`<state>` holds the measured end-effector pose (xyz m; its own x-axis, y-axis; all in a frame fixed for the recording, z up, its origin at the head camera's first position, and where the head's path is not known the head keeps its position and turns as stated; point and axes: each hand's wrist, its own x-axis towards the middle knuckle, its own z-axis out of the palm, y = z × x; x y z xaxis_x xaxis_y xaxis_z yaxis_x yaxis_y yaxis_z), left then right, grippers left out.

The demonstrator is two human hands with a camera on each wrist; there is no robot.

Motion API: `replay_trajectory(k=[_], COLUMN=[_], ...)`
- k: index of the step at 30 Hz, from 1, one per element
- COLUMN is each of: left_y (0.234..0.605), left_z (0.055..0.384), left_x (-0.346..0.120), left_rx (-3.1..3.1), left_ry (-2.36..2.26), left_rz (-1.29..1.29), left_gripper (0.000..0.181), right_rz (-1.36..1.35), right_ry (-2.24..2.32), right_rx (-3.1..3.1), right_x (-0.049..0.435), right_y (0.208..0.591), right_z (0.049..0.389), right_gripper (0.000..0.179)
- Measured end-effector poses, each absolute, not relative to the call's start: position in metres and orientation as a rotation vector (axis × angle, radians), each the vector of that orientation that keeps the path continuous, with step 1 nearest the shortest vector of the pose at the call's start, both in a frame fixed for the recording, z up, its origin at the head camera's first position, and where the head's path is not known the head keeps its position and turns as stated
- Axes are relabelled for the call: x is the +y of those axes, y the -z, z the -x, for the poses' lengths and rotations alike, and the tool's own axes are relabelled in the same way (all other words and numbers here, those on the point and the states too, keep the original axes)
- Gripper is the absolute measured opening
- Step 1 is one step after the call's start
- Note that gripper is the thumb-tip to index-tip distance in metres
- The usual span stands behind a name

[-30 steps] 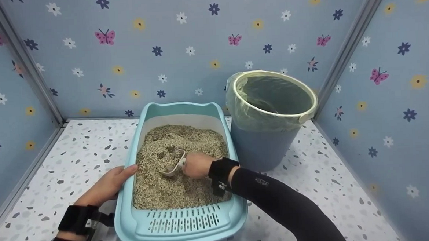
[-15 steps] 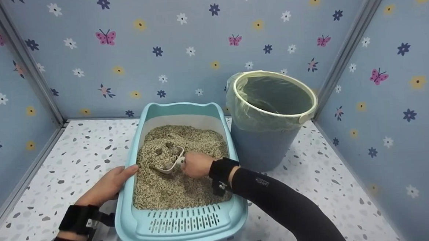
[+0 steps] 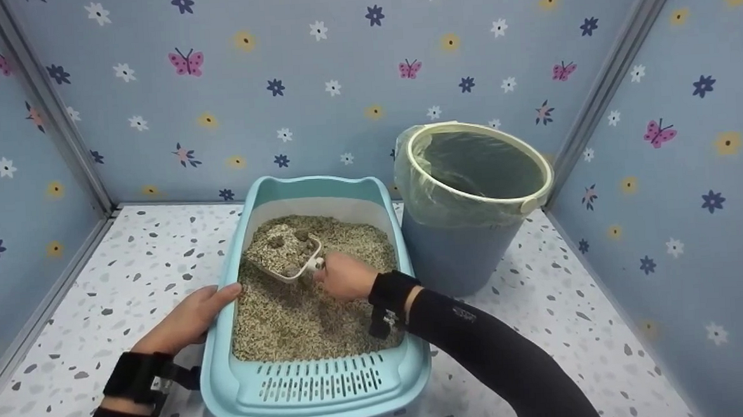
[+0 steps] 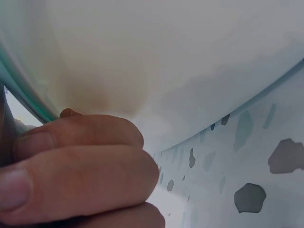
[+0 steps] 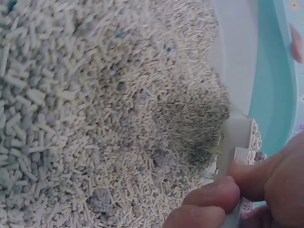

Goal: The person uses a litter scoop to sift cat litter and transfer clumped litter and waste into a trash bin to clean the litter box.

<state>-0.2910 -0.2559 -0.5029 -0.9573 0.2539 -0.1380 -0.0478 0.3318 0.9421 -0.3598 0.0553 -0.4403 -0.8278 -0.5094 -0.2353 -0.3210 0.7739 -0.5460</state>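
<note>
A blue litter box (image 3: 318, 409) stands on the floor, filled with pellet-like cat litter (image 3: 289, 330). My right hand (image 3: 348, 276) grips the handle of a white litter scoop (image 3: 292, 278), which bears a heap of litter with several darker clumps on top. In the right wrist view, thumb and fingers of the right hand (image 5: 256, 185) wrap the scoop's handle (image 5: 240, 159) above the litter. My left hand (image 3: 189, 316) holds the box's left rim, thumb on top. The left wrist view shows its curled fingers (image 4: 90, 175) under the rim, against the white outer wall (image 4: 156, 57).
Right of the box stands a blue-grey bin (image 3: 456, 255) with a pale rim and a translucent bag (image 3: 418, 187) folded over it. Flower-patterned walls (image 3: 313, 59) enclose the speckled floor (image 3: 98, 324) at the back and both sides.
My right hand has moved the scoop forward and up through the litter, and its heap has grown. The left hand keeps its hold on the rim.
</note>
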Motion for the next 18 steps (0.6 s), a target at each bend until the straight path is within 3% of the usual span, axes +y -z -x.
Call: replay_trajectory(k=[9,18], left_y=[0.5027,0.5038], left_z=[0.2921,0.2920], left_x=[-0.2548,-0.2552], left_rx=[2.258,2.293], left_ry=[-1.734,-1.709], left_rz=[-0.242,-0.182], left_gripper=[0.070,0.068], right_rz=[0.643,0.577], right_ry=[0.756,0.829], right_rx=[2.670,2.663], right_x=[0.0573,0.0634], right_y=[0.4378,0.4325], right_z=[0.3583,0.3559], right_gripper=[0.043,0.026])
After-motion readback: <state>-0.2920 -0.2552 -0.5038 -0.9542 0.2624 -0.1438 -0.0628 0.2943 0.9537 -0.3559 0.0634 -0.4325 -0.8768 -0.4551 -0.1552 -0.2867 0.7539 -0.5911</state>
